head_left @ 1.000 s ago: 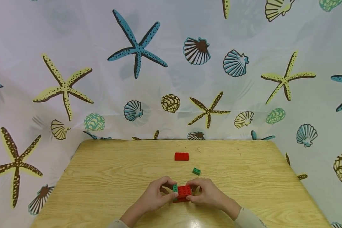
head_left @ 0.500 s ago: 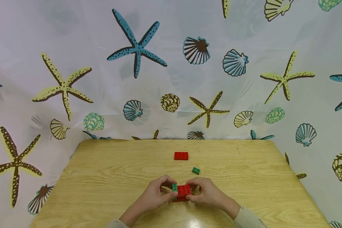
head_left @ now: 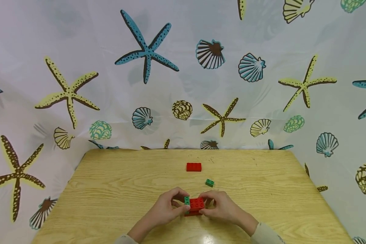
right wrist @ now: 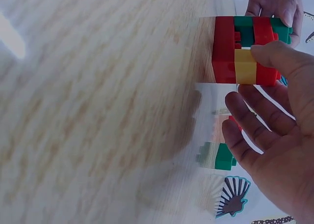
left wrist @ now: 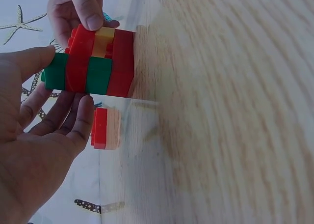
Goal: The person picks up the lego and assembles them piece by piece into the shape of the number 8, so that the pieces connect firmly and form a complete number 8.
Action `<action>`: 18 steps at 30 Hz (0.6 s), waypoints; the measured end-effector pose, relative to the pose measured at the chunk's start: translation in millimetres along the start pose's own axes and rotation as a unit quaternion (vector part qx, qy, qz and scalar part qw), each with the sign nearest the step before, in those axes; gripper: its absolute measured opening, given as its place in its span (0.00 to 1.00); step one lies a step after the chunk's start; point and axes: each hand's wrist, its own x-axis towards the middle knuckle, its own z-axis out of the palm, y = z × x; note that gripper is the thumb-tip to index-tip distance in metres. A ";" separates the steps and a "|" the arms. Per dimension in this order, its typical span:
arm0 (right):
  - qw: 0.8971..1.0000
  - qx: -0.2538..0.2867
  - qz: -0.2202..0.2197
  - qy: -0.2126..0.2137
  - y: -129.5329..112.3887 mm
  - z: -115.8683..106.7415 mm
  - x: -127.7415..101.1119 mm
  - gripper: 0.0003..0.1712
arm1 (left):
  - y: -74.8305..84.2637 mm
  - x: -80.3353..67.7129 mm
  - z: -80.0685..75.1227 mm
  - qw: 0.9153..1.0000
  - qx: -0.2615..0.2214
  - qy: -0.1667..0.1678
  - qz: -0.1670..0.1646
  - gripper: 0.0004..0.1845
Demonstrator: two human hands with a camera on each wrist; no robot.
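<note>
A stack of toy building bricks stands on the table between both hands. Its lowest layer is a red brick [left wrist: 123, 62]. On that sit a green brick [left wrist: 99, 75] at the left end and a yellow brick [right wrist: 245, 67] at the right end, with a gap between. Across both lies an upper red brick [head_left: 197, 204], topped at its left end by another green brick [head_left: 187, 200]. My left hand [head_left: 167, 208] pinches this top green brick between thumb and finger. At the stack's other end, my right hand [head_left: 221, 207] grips the upper red brick, thumb on its near side.
Beyond the stack, a loose small green brick [head_left: 209, 183] lies on the wooden table [head_left: 125, 183]. Farther back is a loose red brick [head_left: 194, 167]. A white curtain [head_left: 183, 81] printed with starfish and shells hangs around the table's back and sides.
</note>
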 end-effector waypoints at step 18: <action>0.998 -0.028 0.033 0.051 17.8 -40.4 -0.1 0.17 | 0.9 -0.4 0.0 1.000 -0.013 -0.005 -0.018 0.19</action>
